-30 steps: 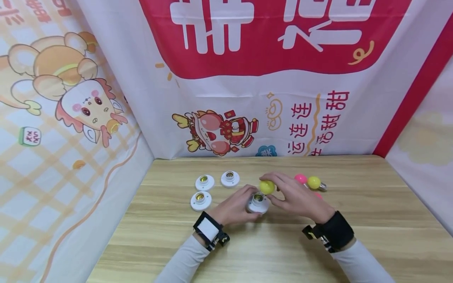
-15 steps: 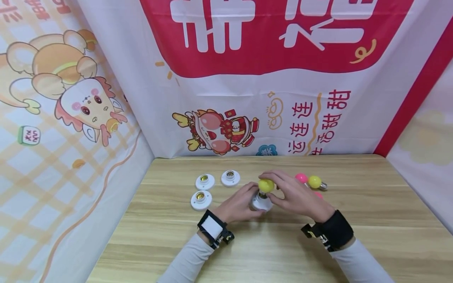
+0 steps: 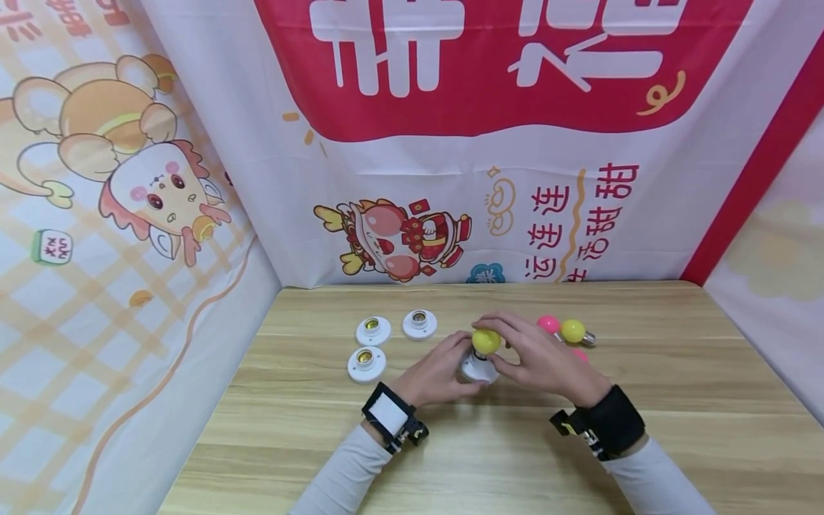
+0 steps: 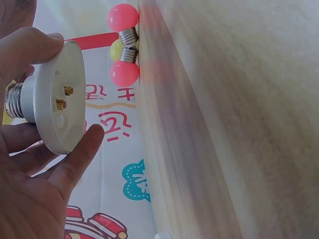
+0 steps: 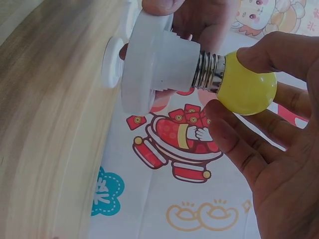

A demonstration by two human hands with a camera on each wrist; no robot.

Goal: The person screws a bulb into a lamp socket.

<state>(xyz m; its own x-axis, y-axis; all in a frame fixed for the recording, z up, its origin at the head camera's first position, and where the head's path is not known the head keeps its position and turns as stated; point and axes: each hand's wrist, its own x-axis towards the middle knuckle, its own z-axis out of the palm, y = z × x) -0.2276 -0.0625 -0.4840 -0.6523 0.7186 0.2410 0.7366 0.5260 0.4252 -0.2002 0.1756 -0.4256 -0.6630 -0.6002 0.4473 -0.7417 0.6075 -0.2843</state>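
My left hand grips a white round lamp socket by its rim, lifted off the table; the left wrist view shows its hollow underside with two brass screws. In my right hand is a yellow light bulb, held between thumb and fingers. The bulb's metal screw base meets the mouth of the socket, with most of its thread still showing. From the head view, the bulb stands above the socket, slightly tilted.
Three more white lamp sockets, one at the back, one behind left and one nearer, sit on the wooden table. To the right lie another yellow bulb and two pink bulbs. A printed cloth hangs behind.
The yellow bulb was beside the socket's opening and now has its base at the socket's mouth. My left hand has shifted slightly right with the socket.
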